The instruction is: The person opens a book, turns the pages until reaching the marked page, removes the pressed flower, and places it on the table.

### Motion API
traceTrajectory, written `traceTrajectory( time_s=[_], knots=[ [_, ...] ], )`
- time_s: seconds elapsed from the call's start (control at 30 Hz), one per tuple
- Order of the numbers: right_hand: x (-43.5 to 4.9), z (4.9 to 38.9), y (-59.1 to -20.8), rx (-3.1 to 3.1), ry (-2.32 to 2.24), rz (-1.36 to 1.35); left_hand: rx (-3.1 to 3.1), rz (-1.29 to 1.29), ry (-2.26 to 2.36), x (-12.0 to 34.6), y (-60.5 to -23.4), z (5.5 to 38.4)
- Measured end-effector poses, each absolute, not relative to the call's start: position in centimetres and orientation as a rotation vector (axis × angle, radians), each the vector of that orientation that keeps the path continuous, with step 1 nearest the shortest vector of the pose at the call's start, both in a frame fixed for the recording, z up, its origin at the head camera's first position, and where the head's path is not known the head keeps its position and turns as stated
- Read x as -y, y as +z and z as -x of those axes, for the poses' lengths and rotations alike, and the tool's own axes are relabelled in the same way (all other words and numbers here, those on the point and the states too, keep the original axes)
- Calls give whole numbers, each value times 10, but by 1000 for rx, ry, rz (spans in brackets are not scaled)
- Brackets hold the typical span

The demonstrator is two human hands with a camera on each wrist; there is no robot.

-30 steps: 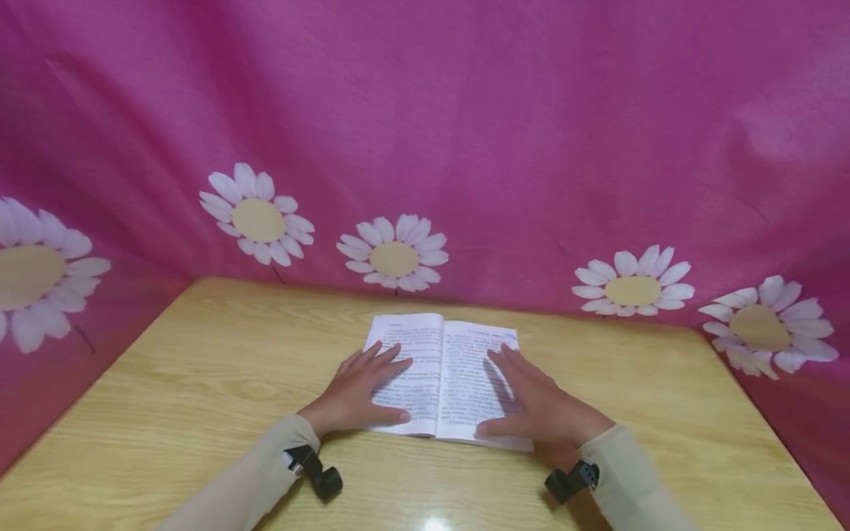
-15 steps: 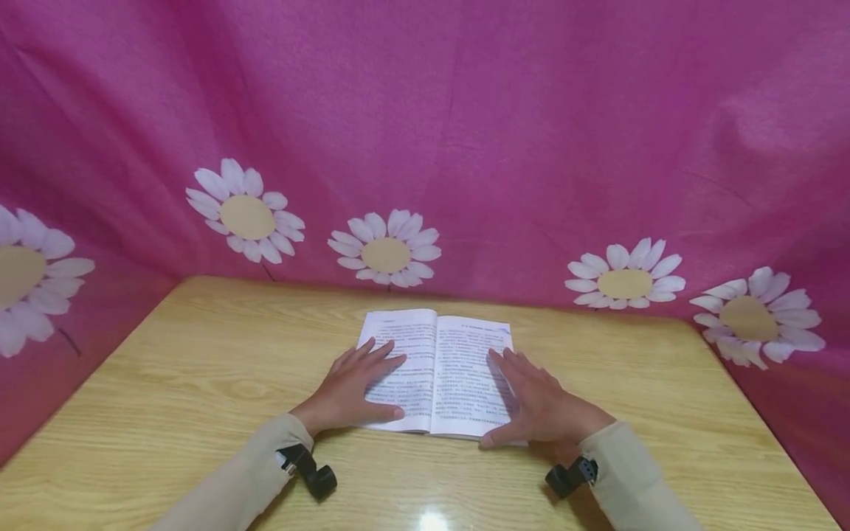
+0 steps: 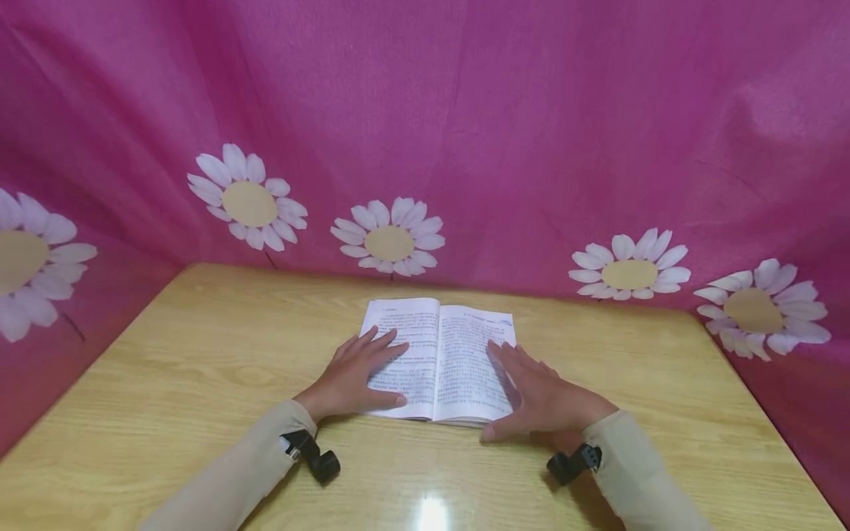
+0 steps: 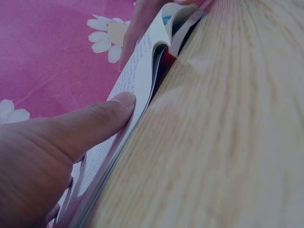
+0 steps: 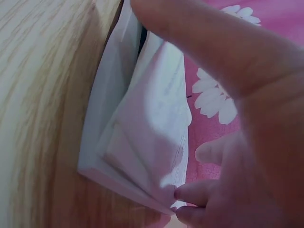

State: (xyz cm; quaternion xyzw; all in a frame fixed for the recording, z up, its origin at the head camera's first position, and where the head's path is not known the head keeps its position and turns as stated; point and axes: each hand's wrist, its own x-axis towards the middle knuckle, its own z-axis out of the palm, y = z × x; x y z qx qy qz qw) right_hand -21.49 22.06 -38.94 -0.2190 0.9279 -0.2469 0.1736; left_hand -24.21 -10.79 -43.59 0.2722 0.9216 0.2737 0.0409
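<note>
An open book (image 3: 458, 369) with printed pages lies on the table. My left hand (image 3: 355, 372) rests on the left page with its fingers spread, and in the left wrist view its thumb (image 4: 124, 99) presses near the lower edge. Over the outer part of the right page is my right hand (image 3: 544, 394), fingers extended and thumb at the lower edge. The right wrist view shows fingertips (image 5: 183, 192) at the outer edge of the pages (image 5: 152, 118). There some pages bow up, leaving a gap above those beneath. The lower right corner is hidden in the head view.
The light wood table (image 3: 219, 354) extends on both sides of the book. A pink cloth (image 3: 505, 133) printed with white daisies hangs behind and beside it. Each sleeve carries a small black camera mount (image 3: 319, 461).
My right thumb has slid off the page to the lower edge, and the right-hand pages now bow up slightly. The left hand keeps its place on the book. The head view shifts a little.
</note>
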Motion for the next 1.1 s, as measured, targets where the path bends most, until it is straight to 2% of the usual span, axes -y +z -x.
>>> traceTrajectory(
  time_s=[0.37, 0.67, 1.1],
  knots=[
    [-218, 217, -387, -2648, -798, 614, -2821, -821, 832, 109, -435, 243],
    [-207, 210, -385, -2723, -876, 708, -2812, -830, 835, 107, -436, 243],
    [-200, 210, -388, -2530, -1020, 754, -2817, -798, 828, 107, -434, 242]
  ],
)
